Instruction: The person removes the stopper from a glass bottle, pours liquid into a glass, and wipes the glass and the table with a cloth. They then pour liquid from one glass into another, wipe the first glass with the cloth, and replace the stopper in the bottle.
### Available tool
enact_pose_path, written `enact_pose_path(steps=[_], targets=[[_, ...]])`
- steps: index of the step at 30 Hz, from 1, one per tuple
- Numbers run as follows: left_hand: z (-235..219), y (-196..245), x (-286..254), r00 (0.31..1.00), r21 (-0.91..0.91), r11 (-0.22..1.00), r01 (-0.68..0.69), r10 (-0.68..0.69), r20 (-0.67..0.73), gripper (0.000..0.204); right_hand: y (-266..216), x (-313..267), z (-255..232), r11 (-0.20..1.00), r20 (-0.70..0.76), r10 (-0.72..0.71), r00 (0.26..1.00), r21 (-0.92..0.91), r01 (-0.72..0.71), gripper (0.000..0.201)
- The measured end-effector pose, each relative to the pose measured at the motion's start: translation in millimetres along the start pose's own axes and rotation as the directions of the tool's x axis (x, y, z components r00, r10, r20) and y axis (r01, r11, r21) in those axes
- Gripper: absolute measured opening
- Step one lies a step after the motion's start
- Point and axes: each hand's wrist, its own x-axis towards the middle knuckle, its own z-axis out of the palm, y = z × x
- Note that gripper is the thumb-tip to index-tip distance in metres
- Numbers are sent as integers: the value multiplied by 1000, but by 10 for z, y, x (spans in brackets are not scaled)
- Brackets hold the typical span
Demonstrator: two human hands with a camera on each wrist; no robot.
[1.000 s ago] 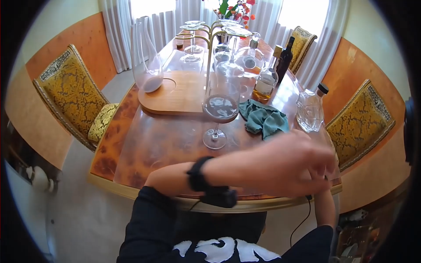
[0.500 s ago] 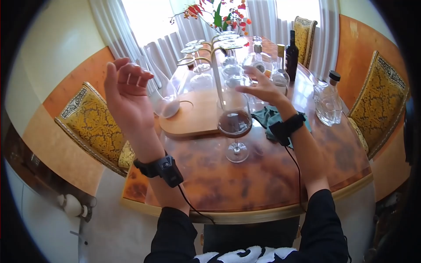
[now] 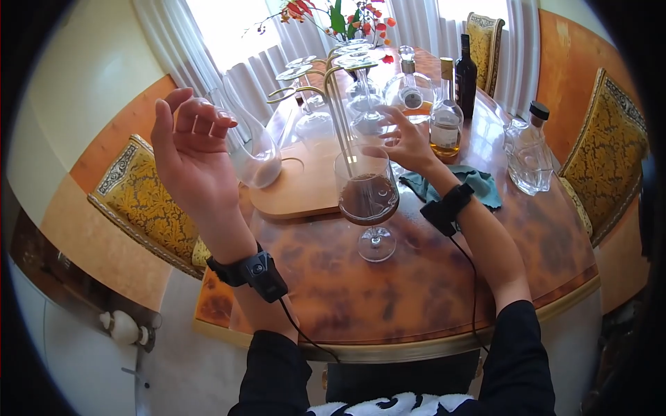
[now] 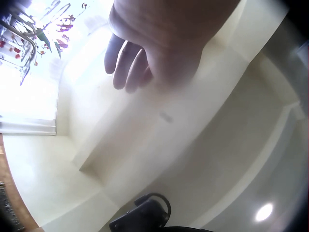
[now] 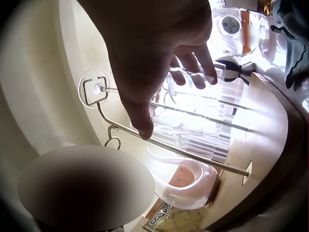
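My left hand (image 3: 201,163) is raised over the table's left side with its palm showing, holding nothing. Its fingers (image 4: 123,60) are loosely bent in the left wrist view. My right hand (image 3: 411,144) reaches forward with thumb and fingers spread, near the brass-coloured glass rack (image 3: 340,114). Upside-down stemmed glasses (image 3: 365,104) hang from that rack. In the right wrist view the right thumb (image 5: 145,128) overlaps a rack post. Just left of the right forearm stands a wine glass (image 3: 370,197) with dark liquid in it.
The rack rises from a wooden board (image 3: 298,194) with a curved glass decanter (image 3: 260,163) on its left. To the right are a green cloth (image 3: 485,184), a clear black-capped decanter (image 3: 531,156), an amber liquor bottle (image 3: 445,132) and a dark bottle (image 3: 465,76). Chairs (image 3: 149,201) flank the table.
The arms were low and crossed near the table's front edge; they have since parted and risen. Over the last half second the left hand shifts slightly, while the right remains near the rack.
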Motion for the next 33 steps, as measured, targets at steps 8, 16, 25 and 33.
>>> enact_pose_path(steps=[8,16,25,33], targets=[[19,-14,-7,999,5,1000,17,-17,-44,35,-143,85,-110,999,-78,-46,996,0,46,101],[69,-14,-37,999,162,986,-46,49,-14,37,-528,161,-675,957,-496,-244,833,-261,125,94],[501,-35,-171,967,271,962,19,-86,239,71,-1608,-248,-919,434,-284,-791,543,-885,169,87],[252,-248,-56,399,-216,610,762,-180,899,96,-1798,-341,-619,330,-24,-831,556,-827,456,81]])
